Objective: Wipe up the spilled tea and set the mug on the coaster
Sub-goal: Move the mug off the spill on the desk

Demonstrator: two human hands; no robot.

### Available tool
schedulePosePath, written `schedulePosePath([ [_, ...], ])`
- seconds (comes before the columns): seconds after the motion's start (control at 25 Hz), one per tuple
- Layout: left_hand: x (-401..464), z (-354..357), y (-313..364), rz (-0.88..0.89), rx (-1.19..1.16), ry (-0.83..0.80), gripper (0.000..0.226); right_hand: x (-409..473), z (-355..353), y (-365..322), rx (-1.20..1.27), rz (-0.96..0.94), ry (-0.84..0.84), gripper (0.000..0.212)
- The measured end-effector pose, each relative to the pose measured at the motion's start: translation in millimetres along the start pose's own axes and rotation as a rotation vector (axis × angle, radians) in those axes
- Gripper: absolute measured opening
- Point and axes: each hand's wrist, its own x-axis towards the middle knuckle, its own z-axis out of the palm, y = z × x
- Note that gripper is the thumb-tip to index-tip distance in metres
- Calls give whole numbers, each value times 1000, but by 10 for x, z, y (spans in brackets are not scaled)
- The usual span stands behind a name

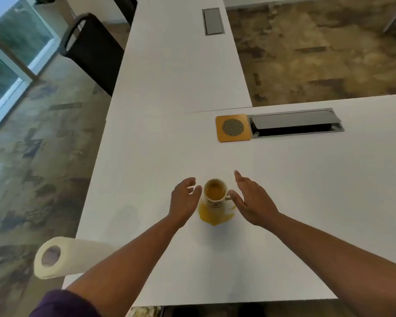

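A white mug (215, 195) half full of amber tea stands upright on the white table (306, 202), its handle pointing right. A yellow puddle of spilled tea (212, 217) spreads from its base toward me. My left hand (184, 201) hovers just left of the mug with fingers relaxed and spread. My right hand (249, 200) is just right of it, fingers straight, thumb close to the handle. Neither hand grips the mug. A square orange coaster (233, 127) with a round mesh centre lies farther back.
A paper towel roll (62, 257) lies on its side at the table's near left corner, overhanging the edge. A grey cable hatch (295, 123) sits open right of the coaster. A second table joins at the back. A black chair (94, 51) stands at left.
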Motion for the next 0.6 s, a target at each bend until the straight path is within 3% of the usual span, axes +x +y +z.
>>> schedulePosePath([
  [0.2, 15, 256, -216, -207, -184, 74, 33, -36, 254, 240, 330, 231, -208, 61],
  [0.4, 56, 400, -308, -308, -329, 114, 24, 67, 352, 304, 510, 283, -234, 49],
  [0.6, 55, 495, -366, -349, -376, 165, 21, 218, 427, 337, 668, 342, -208, 22],
])
